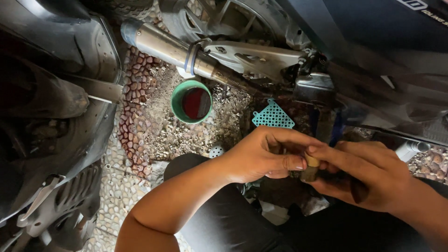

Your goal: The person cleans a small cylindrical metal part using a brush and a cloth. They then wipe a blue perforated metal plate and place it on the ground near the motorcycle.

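Pebbled floor beside a motorcycle; green cup of dark fluid stands far. A small brown cylindrical part is clamped between both hands, left hand and right hand; refitting appears outstanding.

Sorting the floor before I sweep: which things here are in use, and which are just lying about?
In use:
- small brown cylindrical part, held between left hand and right hand

Lying about:
- green cup of dark red liquid
- teal perforated plate
- exhaust pipe

Our left hand and right hand are bare, no gloves or rings, forearms uncovered (no sleeve reaches them); below we wear plain black trousers over both knees.
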